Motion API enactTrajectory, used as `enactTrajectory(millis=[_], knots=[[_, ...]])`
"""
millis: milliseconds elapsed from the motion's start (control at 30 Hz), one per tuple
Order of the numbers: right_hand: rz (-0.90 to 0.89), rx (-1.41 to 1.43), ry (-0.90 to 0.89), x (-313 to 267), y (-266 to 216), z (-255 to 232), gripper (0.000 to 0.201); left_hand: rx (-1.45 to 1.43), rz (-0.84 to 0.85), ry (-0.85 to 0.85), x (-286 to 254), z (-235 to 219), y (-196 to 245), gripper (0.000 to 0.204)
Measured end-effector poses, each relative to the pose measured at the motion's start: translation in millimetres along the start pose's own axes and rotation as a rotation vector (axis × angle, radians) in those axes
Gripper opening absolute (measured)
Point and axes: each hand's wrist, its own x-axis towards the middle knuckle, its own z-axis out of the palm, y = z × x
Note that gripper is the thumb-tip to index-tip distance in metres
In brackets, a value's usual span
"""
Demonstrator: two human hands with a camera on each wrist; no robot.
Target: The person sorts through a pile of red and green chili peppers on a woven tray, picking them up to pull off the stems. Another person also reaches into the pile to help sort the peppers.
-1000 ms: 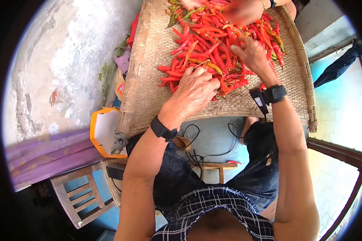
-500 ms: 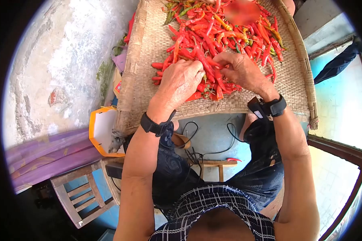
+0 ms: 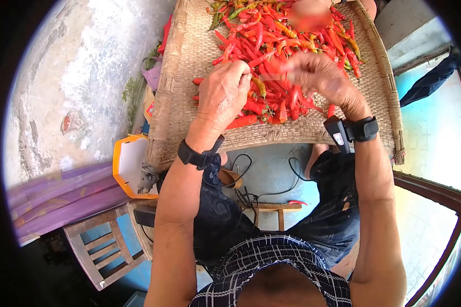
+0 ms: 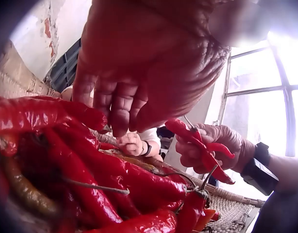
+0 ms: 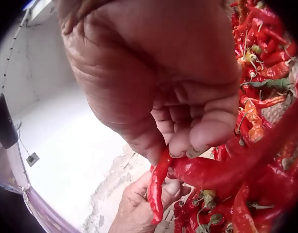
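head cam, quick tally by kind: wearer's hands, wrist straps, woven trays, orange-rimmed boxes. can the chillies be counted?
hands: 2
wrist straps: 2
woven tray: 1
orange-rimmed box: 1
total: 6
chillies: heaped and overlapping, too many to count; both hands grip some.

A wooden stool [image 3: 103, 250] with slatted sides stands on a blue floor, the fixed point of the scene. Just above it, an orange-rimmed white container [image 3: 130, 166] sits tilted. To the stool's left runs a band of purple cloth [image 3: 61, 197], with a weathered whitewashed wall [image 3: 77, 77] beyond. Well to the stool's right, black cables [image 3: 256, 192] loop over the floor, and a dark metal window frame [image 3: 435, 197] edges the far right.
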Motion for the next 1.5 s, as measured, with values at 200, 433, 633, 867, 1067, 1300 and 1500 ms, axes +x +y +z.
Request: enactTrajectory(millis=[200,433,633,867,1067,1300,1500], knots=[[-0.234,0.177,0.467,20,6,-14,0.028,0.036,0.036,-0.024,-1,-1,0,0.006],[0.082,-1.038,-0.043,-1,24,16,0.032,0.072,0.186,-0.121,-6,12,-1,0.018],[-0.023,-0.663,0.075,-3,12,7,0.026,0.123,0.197,-0.203,-6,14,0,0.021],[0.046,0.019,0.237,-4,0,0,0.031,-0.321,-0.034,0.109,6,3,0,0.013],[-0.158,0.59,0.495,14,5,3,0.043,-0.671,-0.269,0.119,5,3,-5,0.015],[-0.132,-0.137,0.012,3,-2,25,0.038,-0.925,-0.363,-0.133,4,-2,3,0.017],[0.023,-0.164,-0.212,0,1,26,0.024,-0.687,-0.262,-0.07,1,2,-10,0.019]])
